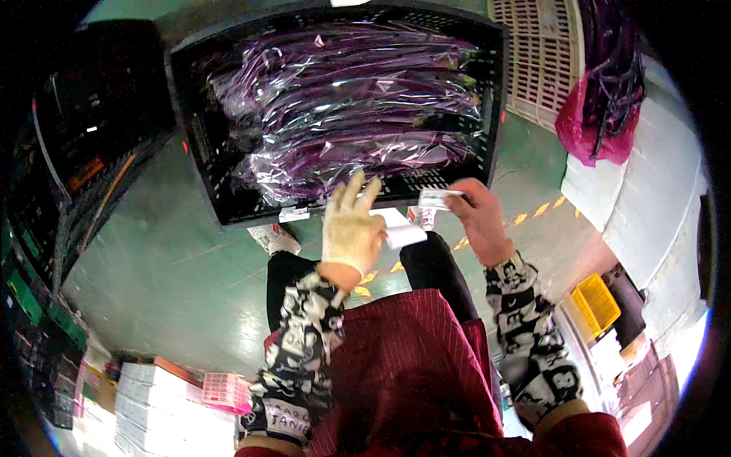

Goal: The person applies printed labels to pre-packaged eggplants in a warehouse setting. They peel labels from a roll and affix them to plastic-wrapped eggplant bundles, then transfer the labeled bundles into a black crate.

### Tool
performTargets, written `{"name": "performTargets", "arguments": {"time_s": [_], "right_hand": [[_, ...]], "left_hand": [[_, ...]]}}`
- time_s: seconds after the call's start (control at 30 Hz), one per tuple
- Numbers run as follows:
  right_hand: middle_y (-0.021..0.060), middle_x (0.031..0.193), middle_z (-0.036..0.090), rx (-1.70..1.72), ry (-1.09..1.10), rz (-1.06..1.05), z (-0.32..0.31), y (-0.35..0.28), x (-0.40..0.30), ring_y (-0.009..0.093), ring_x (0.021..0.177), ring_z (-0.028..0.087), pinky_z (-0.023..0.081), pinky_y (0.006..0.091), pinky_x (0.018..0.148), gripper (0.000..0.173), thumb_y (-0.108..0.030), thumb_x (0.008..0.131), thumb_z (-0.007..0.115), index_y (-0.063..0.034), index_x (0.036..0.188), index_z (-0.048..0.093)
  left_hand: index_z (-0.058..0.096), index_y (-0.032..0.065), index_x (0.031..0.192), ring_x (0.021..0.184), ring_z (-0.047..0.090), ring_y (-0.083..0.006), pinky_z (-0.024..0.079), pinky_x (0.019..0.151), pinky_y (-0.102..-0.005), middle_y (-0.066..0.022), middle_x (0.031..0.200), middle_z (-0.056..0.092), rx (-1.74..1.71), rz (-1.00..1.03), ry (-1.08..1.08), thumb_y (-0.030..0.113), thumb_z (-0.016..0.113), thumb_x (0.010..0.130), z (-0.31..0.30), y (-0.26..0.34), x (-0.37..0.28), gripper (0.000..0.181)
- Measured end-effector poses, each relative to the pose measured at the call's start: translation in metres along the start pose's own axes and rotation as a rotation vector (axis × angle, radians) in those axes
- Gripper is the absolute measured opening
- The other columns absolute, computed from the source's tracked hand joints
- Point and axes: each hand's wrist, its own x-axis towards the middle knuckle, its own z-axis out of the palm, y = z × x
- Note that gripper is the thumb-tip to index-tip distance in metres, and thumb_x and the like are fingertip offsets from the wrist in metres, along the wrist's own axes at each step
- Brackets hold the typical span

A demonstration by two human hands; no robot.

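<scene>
A black plastic crate [214, 197] in front of me holds several long purple vegetables in clear plastic film [365, 108], probably eggplants, with greenish ends at the right. My left hand [351, 234], in a pale glove, is at the crate's near side with its upper fingers spread. It appears to pinch a folded white strip of paper [404, 233] at the thumb. Bare, my right hand [480, 214] grips a small white label [438, 200] with printing on it, between thumb and fingers. Another white label [294, 214] is on the crate's near rim.
Black crates [103, 103] stand at the left. At the upper right, a cream slatted crate [539, 57] adjoins a pink bag of dark purple vegetables [605, 114] by white boxes [634, 188]. A yellow basket [595, 304] is lower right. Yellow dashes mark the green floor [188, 257].
</scene>
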Motion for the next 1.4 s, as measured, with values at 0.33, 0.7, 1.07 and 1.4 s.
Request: {"name": "performTargets", "arguments": {"time_s": [0.33, 0.7, 1.07, 1.4], "right_hand": [[0.0065, 0.097, 0.063, 0.726, 0.281, 0.022, 0.047, 0.098, -0.07, 0.016, 0.087, 0.062, 0.053, 0.0273, 0.075, 0.016, -0.014, 0.094, 0.059, -0.002, 0.103, 0.055], [0.0052, 0.094, 0.06, 0.869, 0.315, 0.056, 0.021, 0.003, -0.121, 0.014, 0.083, 0.059, 0.05, 0.0264, 0.074, 0.022, -0.021, 0.091, 0.063, -0.0028, 0.1, 0.053], [0.0001, 0.086, 0.052, 0.14, -0.117, -0.426, 0.008, -0.081, 0.032, 0.008, 0.082, 0.047, 0.039, 0.0234, 0.072, 0.022, -0.023, 0.095, 0.059, -0.0009, 0.096, 0.058], [-0.0007, 0.089, 0.061, 0.061, -0.506, -0.47, 0.102, -0.09, 0.127, 0.005, 0.08, 0.052, 0.043, 0.021, 0.07, 0.031, -0.029, 0.088, 0.069, -0.0009, 0.101, 0.062]], "left_hand": [[0.072, 0.018, 0.108, 0.114, 0.052, -0.0297, 0.045, 0.083, -0.0427, -0.0107, 0.145, 0.039, 0.794, 0.052, -0.72, 0.022, 0.07, 0.078, -0.007, -0.02, 0.132, 0.031], [0.074, 0.0188, 0.075, 0.092, 0.059, -0.0323, 0.048, 0.078, -0.0418, -0.0118, 0.09, 0.059, -0.002, 0.162, -0.394, 0.018, 0.073, 0.067, -0.076, 0.01, 0.038, 0.009], [0.072, 0.0009, 0.079, 0.083, 0.068, -0.0191, 0.052, 0.086, -0.0319, -0.0095, 0.089, 0.072, -1.704, -0.729, 0.175, 0.008, 0.063, 0.085, 0.061, -0.116, -0.057, 0.013], [0.071, 0.0044, 0.078, 0.074, 0.062, -0.011, 0.047, 0.094, -0.0332, -0.0033, 0.084, 0.069, -1.454, -0.682, 0.247, 0.003, 0.071, 0.078, 0.049, -0.101, -0.051, 0.001]]}}
